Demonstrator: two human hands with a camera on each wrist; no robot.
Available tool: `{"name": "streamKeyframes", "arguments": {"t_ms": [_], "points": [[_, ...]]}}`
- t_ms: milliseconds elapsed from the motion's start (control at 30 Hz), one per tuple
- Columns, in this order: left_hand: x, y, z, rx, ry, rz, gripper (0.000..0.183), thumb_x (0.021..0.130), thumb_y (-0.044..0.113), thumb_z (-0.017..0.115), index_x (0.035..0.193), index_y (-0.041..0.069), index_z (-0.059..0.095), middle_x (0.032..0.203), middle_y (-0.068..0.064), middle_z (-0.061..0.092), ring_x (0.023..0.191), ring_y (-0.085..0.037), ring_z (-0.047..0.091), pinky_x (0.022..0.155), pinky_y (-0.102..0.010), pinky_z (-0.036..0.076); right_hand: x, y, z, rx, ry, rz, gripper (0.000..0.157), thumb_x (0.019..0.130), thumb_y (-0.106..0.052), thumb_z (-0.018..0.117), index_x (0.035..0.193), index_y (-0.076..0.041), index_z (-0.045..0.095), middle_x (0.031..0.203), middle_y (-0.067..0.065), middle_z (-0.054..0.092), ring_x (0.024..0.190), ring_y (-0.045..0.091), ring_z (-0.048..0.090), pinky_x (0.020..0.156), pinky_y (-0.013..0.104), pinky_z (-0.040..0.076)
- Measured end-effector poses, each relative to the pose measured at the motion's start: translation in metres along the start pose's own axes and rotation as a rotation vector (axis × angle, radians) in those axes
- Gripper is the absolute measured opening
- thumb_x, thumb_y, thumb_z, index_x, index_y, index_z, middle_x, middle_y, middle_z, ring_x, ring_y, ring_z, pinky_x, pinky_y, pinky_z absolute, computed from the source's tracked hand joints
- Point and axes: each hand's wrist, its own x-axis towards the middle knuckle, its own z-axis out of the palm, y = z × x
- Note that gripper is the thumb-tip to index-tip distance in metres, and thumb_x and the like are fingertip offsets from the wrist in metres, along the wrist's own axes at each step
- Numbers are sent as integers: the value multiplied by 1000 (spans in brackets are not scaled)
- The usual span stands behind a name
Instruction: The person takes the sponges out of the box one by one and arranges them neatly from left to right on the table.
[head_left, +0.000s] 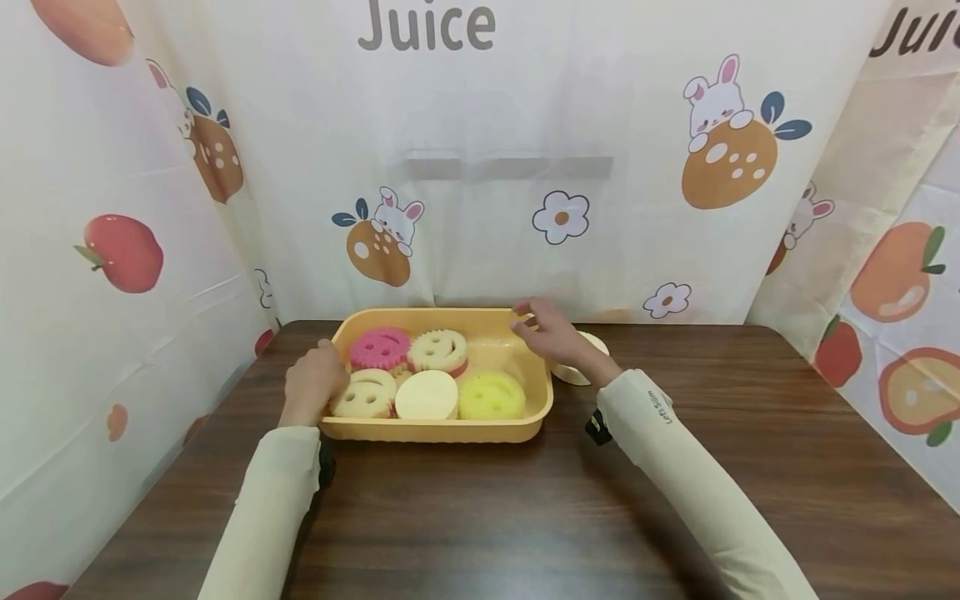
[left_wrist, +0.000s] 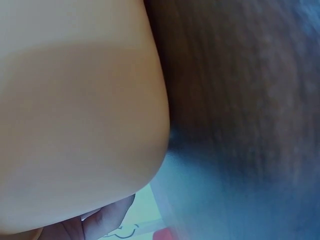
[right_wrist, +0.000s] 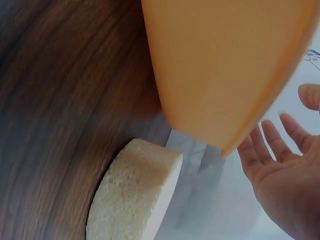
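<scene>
A yellow plastic bin [head_left: 450, 431] stands on the table with several round sponges in it. Among them are a pink smiley sponge [head_left: 380, 347], a cream smiley one with a red underside [head_left: 438, 352], another cream smiley sponge [head_left: 364, 393], a plain cream one [head_left: 427, 396] and a yellow smiley one [head_left: 492, 396]. My left hand [head_left: 316, 381] grips the bin's left rim, its fingertips mostly hidden. Over the right back corner hovers my right hand [head_left: 553, 333], fingers spread and holding nothing. Under the right forearm, outside the bin, lies a cream sponge [right_wrist: 135, 192].
Dark wood table [head_left: 480, 517] extends in front of the bin and to its right. A printed fabric curtain [head_left: 480, 242] hangs close behind the bin, with more fabric at both sides.
</scene>
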Motion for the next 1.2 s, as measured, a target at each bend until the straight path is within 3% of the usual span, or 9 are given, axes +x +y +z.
{"name": "streamKeyframes", "arguments": {"t_ms": [300, 1200], "points": [[0, 0, 0, 1, 2, -4, 38, 96, 20, 43, 118, -10, 42, 105, -33, 62, 96, -49, 63, 79, -59, 49, 2, 1, 14, -25, -107, -37, 51, 105, -33, 46, 143, 0, 40, 146, 20, 42, 128, 38, 52, 107, 50, 44], [-3, 3, -3, 5, 5, 1, 40, 95, 19, 44, 122, -11, 42, 105, -32, 62, 96, -48, 63, 81, -59, 49, 7, -2, 28, -202, -173, -128, 45, 103, -33, 50, 136, -1, 48, 137, 17, 52, 119, 32, 58, 100, 46, 48]]}}
